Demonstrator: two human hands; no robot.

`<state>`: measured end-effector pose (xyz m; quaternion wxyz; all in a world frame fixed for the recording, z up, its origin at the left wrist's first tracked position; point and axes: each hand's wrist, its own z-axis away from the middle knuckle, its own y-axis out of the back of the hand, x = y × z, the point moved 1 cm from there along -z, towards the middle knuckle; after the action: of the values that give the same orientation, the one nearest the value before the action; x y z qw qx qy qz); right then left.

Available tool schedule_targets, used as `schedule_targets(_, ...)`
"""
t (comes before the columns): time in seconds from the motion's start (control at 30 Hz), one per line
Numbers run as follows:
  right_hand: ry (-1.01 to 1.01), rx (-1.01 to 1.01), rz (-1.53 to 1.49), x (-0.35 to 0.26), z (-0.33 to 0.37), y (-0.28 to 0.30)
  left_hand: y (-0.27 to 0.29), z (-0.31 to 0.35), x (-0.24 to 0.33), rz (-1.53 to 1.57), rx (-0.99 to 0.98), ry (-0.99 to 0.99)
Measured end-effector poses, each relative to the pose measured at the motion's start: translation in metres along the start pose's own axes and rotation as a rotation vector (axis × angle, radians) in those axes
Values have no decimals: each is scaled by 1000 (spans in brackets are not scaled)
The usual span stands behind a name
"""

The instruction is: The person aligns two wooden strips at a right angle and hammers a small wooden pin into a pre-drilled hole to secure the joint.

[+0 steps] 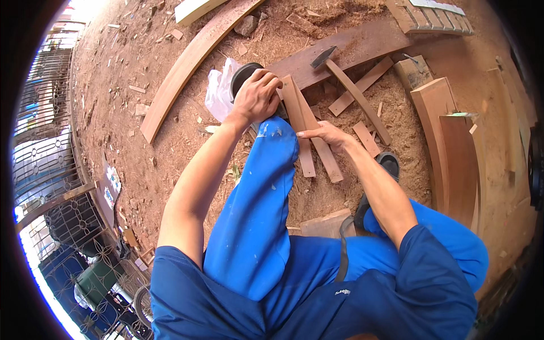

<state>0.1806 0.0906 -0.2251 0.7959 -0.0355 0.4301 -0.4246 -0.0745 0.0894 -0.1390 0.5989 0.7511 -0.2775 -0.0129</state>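
Observation:
Two narrow wooden strips [306, 122], crossed at their upper ends, stand out past my raised left knee. My right hand [331, 136] is closed on them from the right, its thumb along the near side and its fingers partly hidden behind. At their upper end is my left hand [256, 97], with fingers curled together; what it pinches, if anything, is hidden. Beyond the left hand is a black rounded thing [242, 78], partly covered, beside a white plastic bag [220, 90]. A hammer [358, 93] with a wooden handle lies to the right, its dark head resting on a wide brown board [362, 48].
Sawdust and wood scraps cover the ground. A long curved-looking plank [192, 65] lies at the left, and thick timber pieces [447, 141] stand at the right. A slatted wooden piece [433, 17] is at the far right. A metal grille [51, 141] runs along the left.

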Motion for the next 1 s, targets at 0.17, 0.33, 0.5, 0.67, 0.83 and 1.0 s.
schedule_targets(0.17, -38, -164, -128, -10, 8, -1, -1, 3, -2, -14, -1, 13)
schedule_targets(0.33, -160, -213, -250, -18, 16, 4, 1, 2, -5, -48, 13, -27)
schedule_targets(0.5, -153, -71, -483, -18, 24, -37, 0, 0, -5, -42, 4, 14)
schedule_targets(0.67, -175, -114, -748, -27, 26, -46, 0, -1, -8, -55, 4, 4)
schedule_targets(0.83, -171, -98, -703, -34, 29, -47, -3, 1, -8, -49, 27, -8)
schedule_targets(1.0, -256, 38, -127, -68, 43, -18, -3, 4, -8, -14, 44, -3)
